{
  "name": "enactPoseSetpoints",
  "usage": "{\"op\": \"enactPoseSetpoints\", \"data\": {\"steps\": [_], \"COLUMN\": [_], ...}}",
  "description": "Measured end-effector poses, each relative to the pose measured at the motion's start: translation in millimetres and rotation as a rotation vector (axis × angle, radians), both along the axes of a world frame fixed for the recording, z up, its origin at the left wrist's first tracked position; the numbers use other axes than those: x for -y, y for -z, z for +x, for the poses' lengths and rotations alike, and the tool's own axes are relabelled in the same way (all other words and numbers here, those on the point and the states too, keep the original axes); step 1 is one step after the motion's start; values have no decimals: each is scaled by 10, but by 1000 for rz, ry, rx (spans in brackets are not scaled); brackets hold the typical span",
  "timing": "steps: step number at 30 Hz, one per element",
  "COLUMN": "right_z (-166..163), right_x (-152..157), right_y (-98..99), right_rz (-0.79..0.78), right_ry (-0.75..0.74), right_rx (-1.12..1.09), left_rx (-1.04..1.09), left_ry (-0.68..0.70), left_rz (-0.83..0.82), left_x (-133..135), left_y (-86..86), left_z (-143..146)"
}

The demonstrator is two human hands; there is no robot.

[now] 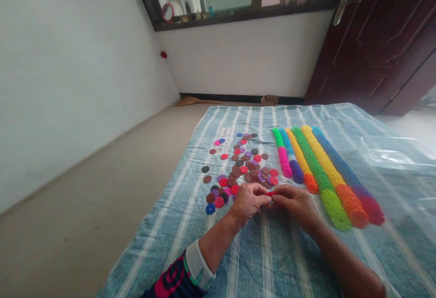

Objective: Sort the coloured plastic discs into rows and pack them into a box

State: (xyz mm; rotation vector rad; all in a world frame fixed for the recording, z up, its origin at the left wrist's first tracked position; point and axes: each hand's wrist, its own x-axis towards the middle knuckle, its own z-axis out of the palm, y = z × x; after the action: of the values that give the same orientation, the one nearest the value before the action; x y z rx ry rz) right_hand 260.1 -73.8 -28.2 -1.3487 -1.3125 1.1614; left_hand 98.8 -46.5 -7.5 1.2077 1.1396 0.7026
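My left hand (248,202) and my right hand (295,202) meet over the striped blue cloth (265,252), fingers pinched together on small red snowflake discs (270,193) held between them. Just beyond my left hand lies a loose scatter of discs (240,168) in brown, red, pink, purple and blue. To the right of my right hand lie several long stacked rods of discs (323,175) side by side, in green, pink, blue, purple, orange, yellow and red.
A clear plastic tray (391,152) sits on the cloth at the right. Bare floor (85,207) runs along the left below a white wall. A dark wooden door (374,39) stands at the back right, a window sill with small items (238,12) behind.
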Motion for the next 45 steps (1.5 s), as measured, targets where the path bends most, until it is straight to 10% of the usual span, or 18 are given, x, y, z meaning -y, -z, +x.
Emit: {"op": "enactPoseSetpoints", "data": {"steps": [45], "right_z": [-154], "right_x": [-34], "right_y": [174], "right_rz": [135], "right_ry": [165], "right_rx": [-42], "left_rx": [-112], "left_ry": [14], "left_rz": [136], "left_x": [-358], "left_y": [-164], "left_z": [-16]}}
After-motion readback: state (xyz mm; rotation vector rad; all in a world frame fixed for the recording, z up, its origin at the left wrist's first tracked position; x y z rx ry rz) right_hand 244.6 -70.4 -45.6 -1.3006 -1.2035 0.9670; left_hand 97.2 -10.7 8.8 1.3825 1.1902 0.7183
